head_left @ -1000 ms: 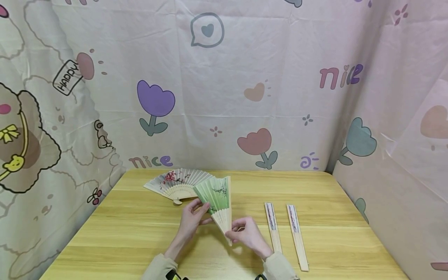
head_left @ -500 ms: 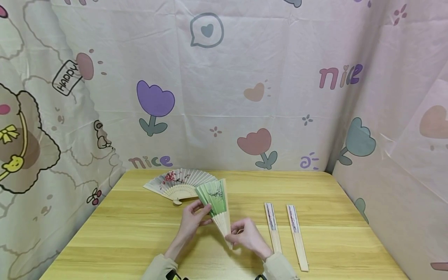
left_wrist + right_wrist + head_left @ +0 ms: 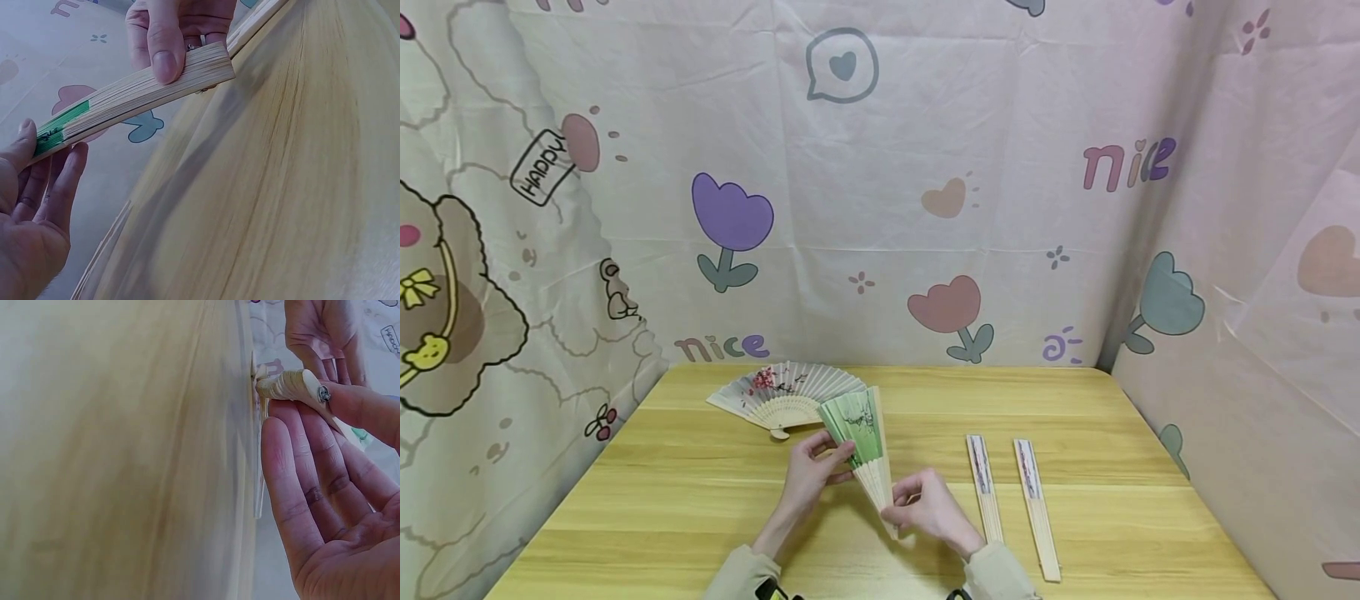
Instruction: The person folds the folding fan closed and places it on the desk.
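A green folding fan [image 3: 863,423] with a dark branch print is held partly spread above the table. My left hand [image 3: 808,473] pinches its left edge between thumb and fingers. At the bottom, my right hand [image 3: 928,505] grips the wooden pivot end. In the left wrist view the pale ribs [image 3: 150,87] lie stacked edge-on, with the right thumb across them. A metal rivet [image 3: 324,394] shows beside the right thumb in the right wrist view. Behind the green fan, an open white folding fan [image 3: 793,404] with red blossoms lies on the table, its right side partly covered.
Two closed folding fans, one [image 3: 985,487] beside the right hand and another [image 3: 1037,508] farther right, lie lengthwise on the wooden table [image 3: 1120,500]. A patterned cloth [image 3: 865,167] hangs behind the table and along both sides.
The green fan has narrowed, its right edge swinging left and its top dropping slightly. My right hand has shifted a little lower with the pivot end; the left hand stays nearly in place.
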A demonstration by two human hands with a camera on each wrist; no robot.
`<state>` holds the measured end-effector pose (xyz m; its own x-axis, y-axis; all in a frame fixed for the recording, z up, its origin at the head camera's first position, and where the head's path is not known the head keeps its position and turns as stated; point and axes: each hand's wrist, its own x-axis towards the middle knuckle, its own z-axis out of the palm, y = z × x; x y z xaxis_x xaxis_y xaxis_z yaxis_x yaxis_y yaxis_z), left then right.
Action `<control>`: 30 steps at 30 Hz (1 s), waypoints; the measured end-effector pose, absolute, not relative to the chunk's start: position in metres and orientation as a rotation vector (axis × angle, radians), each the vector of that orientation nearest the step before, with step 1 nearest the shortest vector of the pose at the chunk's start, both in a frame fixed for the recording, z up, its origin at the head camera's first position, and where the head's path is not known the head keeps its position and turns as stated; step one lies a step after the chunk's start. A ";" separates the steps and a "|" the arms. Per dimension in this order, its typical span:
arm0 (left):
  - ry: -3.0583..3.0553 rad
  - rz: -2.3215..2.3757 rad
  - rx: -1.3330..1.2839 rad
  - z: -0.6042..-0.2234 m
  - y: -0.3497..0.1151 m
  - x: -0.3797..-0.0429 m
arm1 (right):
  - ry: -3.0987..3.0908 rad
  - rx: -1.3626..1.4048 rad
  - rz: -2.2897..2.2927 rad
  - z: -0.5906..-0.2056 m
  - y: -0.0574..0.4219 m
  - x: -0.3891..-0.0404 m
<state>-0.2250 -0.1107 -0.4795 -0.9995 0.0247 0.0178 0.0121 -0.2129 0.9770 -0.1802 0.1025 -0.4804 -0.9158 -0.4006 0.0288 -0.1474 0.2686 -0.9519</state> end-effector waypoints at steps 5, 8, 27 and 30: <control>1.968 2.427 0.045 -0.478 -0.111 -0.225 | 2.293 -0.532 -1.713 -0.480 0.102 -0.180; 1.964 2.415 0.045 -0.478 -0.110 -0.225 | 2.294 -0.543 -1.703 -0.481 0.102 -0.180; 1.961 2.368 0.074 -0.478 -0.110 -0.225 | 2.259 -0.581 -1.712 -0.480 0.104 -0.179; 1.949 2.379 0.088 -0.479 -0.110 -0.225 | 2.249 -0.587 -1.717 -0.480 0.104 -0.179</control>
<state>-0.2252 -0.1105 -0.4790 -0.9963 0.0864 0.0034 -0.0137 -0.1960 0.9805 -0.1789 0.1042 -0.4796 -0.8871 -0.4594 0.0439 -0.1633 0.2236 -0.9609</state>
